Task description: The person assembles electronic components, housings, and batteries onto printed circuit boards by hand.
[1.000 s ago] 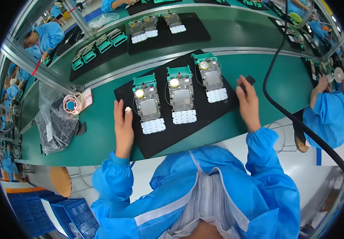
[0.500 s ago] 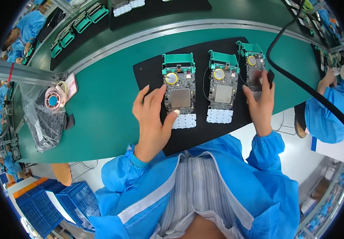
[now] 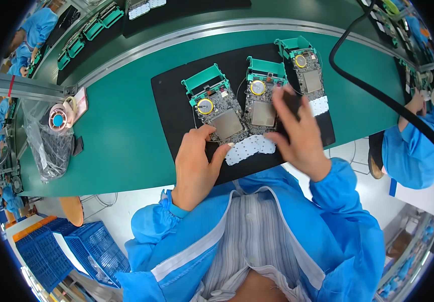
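Observation:
Three circuit boards, each with a green plastic frame at the far end, lie on a black mat (image 3: pixel 171 108). The left circuit board (image 3: pixel 219 110) is tilted, and my left hand (image 3: pixel 194 163) holds its near end, forefinger at the left edge and thumb by the white perforated part. Beside it lies the middle circuit board (image 3: pixel 263 103), its white end meeting the left one's. My right hand (image 3: pixel 302 138), partly blurred, hovers at its right edge, thumb by the near corner. Between the right fingers shows a small black piece (image 3: pixel 292 102), unclear in outline. The right circuit board (image 3: pixel 309 75) lies untouched.
A tape roll (image 3: pixel 58 120) and a clear plastic bag (image 3: pixel 51 153) rest on the green table's left side. A black cable (image 3: pixel 363 85) arches across the right. Several green frames (image 3: pixel 92 27) stand beyond the metal rail (image 3: pixel 197 31). Blue crates (image 3: pixel 96 251) stand lower left; co-workers are nearby.
The left board has turned, and its near end has swung right against the middle board. My right hand has left the right board and moved left to the middle one.

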Tool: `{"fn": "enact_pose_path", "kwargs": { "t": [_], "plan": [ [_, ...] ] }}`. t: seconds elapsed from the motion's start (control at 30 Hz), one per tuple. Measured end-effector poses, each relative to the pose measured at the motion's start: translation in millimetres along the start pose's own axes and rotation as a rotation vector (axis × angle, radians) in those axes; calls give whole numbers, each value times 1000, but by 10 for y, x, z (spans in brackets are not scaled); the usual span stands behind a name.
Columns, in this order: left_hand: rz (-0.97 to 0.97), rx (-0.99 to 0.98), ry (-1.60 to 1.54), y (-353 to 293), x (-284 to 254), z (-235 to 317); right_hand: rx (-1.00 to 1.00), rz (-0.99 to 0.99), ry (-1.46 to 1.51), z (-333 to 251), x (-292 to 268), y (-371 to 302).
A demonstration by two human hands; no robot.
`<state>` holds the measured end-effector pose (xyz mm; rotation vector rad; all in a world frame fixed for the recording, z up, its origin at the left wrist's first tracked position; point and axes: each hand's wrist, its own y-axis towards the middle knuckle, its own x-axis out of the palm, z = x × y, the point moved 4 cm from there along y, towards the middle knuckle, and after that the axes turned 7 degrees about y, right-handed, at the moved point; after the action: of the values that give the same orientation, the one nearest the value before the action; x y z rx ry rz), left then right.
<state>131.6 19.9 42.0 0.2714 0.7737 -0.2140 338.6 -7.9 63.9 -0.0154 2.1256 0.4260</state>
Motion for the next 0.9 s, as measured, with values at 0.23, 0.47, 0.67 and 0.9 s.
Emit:
{"fn": "enact_pose_path", "kwargs": {
  "t": [0.23, 0.47, 0.67, 0.9],
  "plan": [
    [-5, 30, 18, 77, 40, -3, -25, 45, 169, -86, 174, -131],
    [4, 82, -23, -47, 50, -134, 24, 106, 114, 104, 88, -69],
    [45, 164, 8, -38, 71, -168, 102, 186, 378, -422, 542, -222],
    [33, 157, -9, 3, 101, -238, 46, 345, 321, -469, 810, -137]
  ]
}}
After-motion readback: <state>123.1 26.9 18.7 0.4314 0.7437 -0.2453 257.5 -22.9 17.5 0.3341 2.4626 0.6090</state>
